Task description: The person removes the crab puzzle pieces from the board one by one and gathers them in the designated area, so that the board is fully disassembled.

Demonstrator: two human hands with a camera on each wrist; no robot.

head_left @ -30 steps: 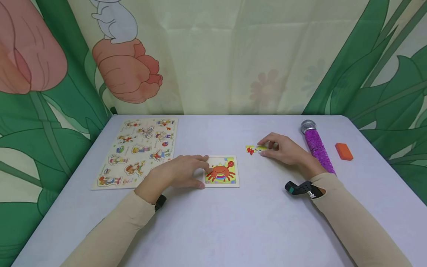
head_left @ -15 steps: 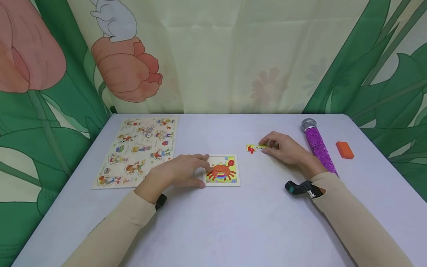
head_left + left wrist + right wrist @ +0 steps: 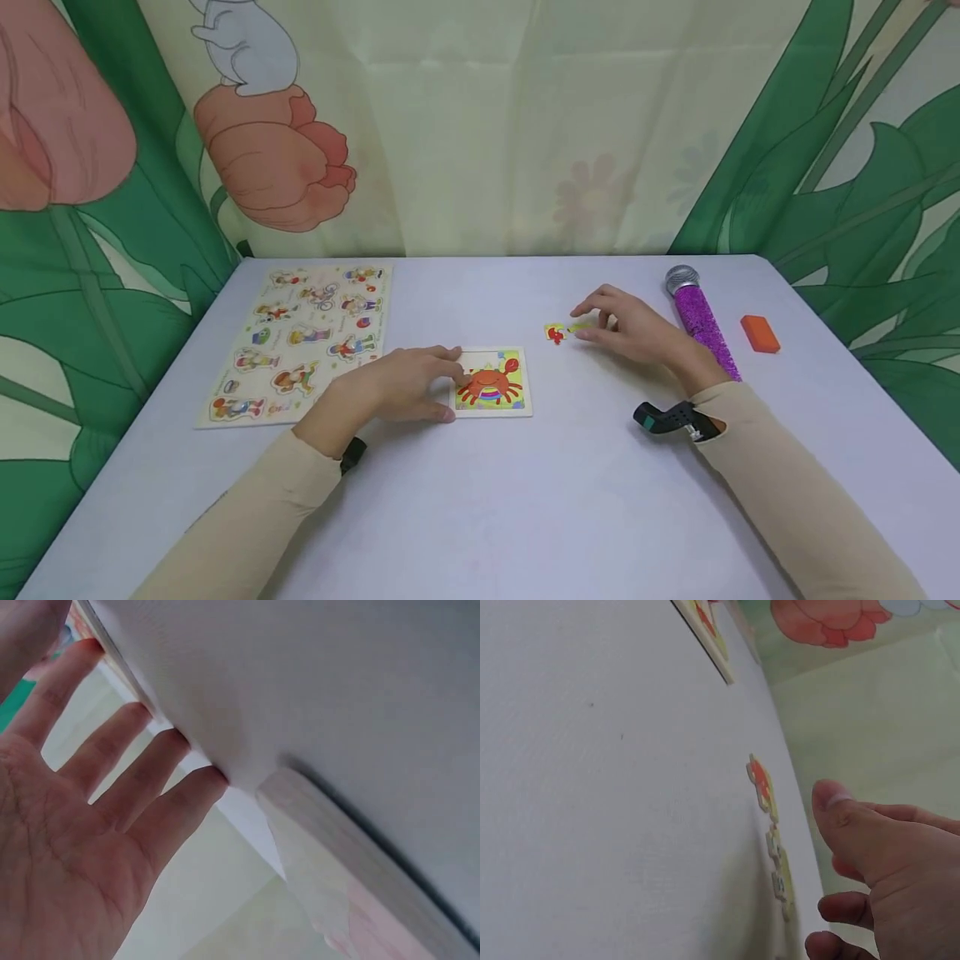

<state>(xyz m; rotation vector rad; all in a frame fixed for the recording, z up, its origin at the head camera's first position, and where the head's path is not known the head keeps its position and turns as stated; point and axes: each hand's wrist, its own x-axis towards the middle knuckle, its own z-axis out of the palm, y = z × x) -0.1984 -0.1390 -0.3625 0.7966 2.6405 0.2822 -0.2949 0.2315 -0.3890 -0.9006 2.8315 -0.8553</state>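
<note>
A small wooden crab jigsaw [image 3: 491,387] in a pale frame lies mid-table, with a bare gap at its upper left. My left hand [image 3: 408,385] rests at its left edge: a finger reaches onto the picture and the thumb touches the lower left corner. In the left wrist view the fingers [image 3: 161,776] look fairly straight. Two puzzle pieces lie to the right of the frame: one with a red claw [image 3: 554,333], the other yellow [image 3: 577,329], partly hidden by my right hand [image 3: 630,327]. In the right wrist view this hand is just off the pieces, nothing between thumb and fingers.
A large picture board [image 3: 300,342] with children's figures stands flat at the left, partly beneath my left forearm's line. To the right lie a purple glitter microphone [image 3: 703,321] and an orange block [image 3: 761,333]. Behind the white table [image 3: 525,517] hangs a floral curtain [image 3: 457,142].
My right hand has let go of the yellow piece and lifted slightly, its fingers spread wider. The left hand stays at the crab jigsaw. The head view has shifted a little.
</note>
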